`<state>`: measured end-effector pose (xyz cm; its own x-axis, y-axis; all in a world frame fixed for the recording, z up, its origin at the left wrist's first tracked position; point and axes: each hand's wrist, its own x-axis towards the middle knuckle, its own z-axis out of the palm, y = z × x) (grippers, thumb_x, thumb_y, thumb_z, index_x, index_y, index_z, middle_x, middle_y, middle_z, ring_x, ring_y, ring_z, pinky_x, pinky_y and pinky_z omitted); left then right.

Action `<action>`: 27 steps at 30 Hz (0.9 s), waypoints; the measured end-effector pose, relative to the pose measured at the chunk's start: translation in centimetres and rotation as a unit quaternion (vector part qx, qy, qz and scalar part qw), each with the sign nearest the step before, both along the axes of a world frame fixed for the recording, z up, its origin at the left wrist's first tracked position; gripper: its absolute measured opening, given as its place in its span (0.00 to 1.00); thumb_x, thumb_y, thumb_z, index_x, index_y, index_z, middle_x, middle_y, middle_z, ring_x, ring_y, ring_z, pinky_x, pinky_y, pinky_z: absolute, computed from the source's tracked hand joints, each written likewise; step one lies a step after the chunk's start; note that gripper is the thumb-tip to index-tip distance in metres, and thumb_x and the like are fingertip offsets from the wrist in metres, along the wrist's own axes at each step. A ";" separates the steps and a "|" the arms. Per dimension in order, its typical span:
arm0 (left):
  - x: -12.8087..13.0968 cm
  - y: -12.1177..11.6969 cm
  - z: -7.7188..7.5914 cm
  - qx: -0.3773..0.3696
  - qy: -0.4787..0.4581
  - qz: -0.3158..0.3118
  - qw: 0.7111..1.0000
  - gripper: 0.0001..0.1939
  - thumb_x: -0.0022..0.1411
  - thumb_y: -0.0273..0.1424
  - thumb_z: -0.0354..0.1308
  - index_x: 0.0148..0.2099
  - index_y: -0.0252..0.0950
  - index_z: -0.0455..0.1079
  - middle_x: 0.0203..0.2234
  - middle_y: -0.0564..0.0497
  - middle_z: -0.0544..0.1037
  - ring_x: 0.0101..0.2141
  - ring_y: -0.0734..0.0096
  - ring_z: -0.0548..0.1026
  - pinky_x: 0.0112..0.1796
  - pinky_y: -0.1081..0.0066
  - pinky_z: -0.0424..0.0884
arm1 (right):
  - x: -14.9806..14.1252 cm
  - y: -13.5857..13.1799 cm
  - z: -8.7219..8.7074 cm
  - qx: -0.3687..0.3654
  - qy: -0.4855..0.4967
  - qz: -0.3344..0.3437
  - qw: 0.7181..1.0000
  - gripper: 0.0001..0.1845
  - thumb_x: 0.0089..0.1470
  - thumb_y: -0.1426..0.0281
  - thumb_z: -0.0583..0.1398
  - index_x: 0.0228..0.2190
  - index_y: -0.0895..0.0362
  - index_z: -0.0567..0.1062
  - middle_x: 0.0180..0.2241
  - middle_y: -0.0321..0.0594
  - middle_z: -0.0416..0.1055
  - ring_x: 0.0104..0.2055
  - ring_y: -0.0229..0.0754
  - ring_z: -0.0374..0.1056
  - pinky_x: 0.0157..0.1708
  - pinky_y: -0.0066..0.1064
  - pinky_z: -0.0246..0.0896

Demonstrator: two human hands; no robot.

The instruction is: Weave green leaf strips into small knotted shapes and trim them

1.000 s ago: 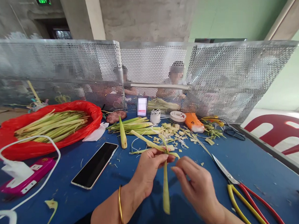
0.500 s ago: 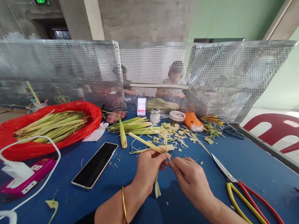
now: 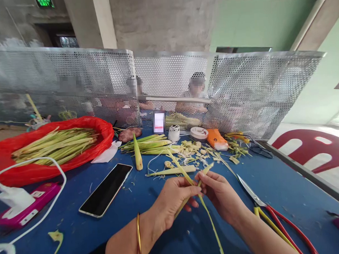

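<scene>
Crossed pale green leaf strips (image 3: 180, 166) meet between my two hands above the blue table. My left hand (image 3: 170, 199), with a gold bangle at the wrist, pinches them where they cross. My right hand (image 3: 223, 195) is closed on one strip, whose tip pokes up past its fingers. One narrow strip hangs down to the right between the hands, and another runs under my left palm. The exact fold at the crossing is hidden by the fingers. Just beyond them lies a loose pale leaf piece (image 3: 176, 171).
Scissors (image 3: 257, 198) lie at right, a phone (image 3: 106, 190) at left. A red bag (image 3: 104, 138) holds many strips, near a magenta power strip (image 3: 44, 192). Behind are leaf scraps (image 3: 191, 147), tape roll (image 3: 199, 133), orange packet (image 3: 216, 139) and a perforated metal screen (image 3: 170, 73) with people beyond.
My right hand, apart from the strips at first, has come in and gripped one, then moved up beside my left hand. The strips have turned; a narrow one now hangs toward the lower right.
</scene>
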<state>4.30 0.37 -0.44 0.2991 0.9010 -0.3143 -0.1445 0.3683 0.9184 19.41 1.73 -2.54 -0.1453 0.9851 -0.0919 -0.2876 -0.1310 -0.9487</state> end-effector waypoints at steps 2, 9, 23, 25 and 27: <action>0.1 0.0 -0.1 0.000 0.011 0.009 1.000 0.08 0.48 0.30 0.64 0.32 0.31 0.76 0.24 0.51 0.77 0.19 0.79 0.71 0.20 0.78 0.60 | -0.2 -0.1 -0.2 0.010 -0.006 -0.029 1.000 0.17 0.42 0.58 0.70 0.23 0.60 0.78 0.17 0.33 0.64 0.21 0.32 0.59 0.24 0.25 0.55; 0.2 0.0 -0.4 -0.033 0.013 0.051 0.998 0.07 0.49 0.27 0.64 0.34 0.31 0.74 0.21 0.50 0.77 0.19 0.79 0.70 0.21 0.78 0.63 | -0.2 0.4 -0.6 -0.014 0.007 -0.064 0.998 0.19 0.36 0.58 0.72 0.22 0.60 0.79 0.17 0.34 0.67 0.21 0.32 0.60 0.24 0.24 0.56; -0.8 0.7 0.0 -0.058 -0.035 0.036 0.997 0.14 0.60 0.37 0.58 0.40 0.31 0.77 0.30 0.45 0.81 0.24 0.75 0.77 0.24 0.78 0.68 | -0.1 0.2 -0.6 -0.044 0.002 0.065 0.997 0.22 0.49 0.52 0.64 0.30 0.60 0.79 0.25 0.39 0.72 0.27 0.38 0.65 0.31 0.28 0.61; -0.5 0.5 -0.1 -0.051 -0.023 0.029 0.998 0.12 0.57 0.34 0.61 0.40 0.32 0.77 0.30 0.46 0.81 0.23 0.76 0.76 0.23 0.79 0.67 | -0.4 -0.1 -0.7 -0.030 -0.018 0.069 0.997 0.21 0.49 0.53 0.65 0.29 0.60 0.78 0.24 0.38 0.71 0.27 0.38 0.65 0.31 0.28 0.60; -0.1 0.3 -0.2 -0.042 -0.004 0.038 0.998 0.09 0.54 0.29 0.62 0.39 0.32 0.76 0.28 0.48 0.80 0.21 0.77 0.75 0.22 0.79 0.65 | -0.5 -0.1 -0.8 -0.016 -0.034 0.045 0.998 0.18 0.47 0.55 0.66 0.27 0.59 0.78 0.22 0.36 0.70 0.26 0.37 0.63 0.30 0.28 0.58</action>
<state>4.16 0.69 -0.60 0.2334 0.8918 -0.3875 -0.1823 0.4315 0.8835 18.89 1.66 -3.34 -0.2254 0.9648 -0.1355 -0.2092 -0.1837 -0.9605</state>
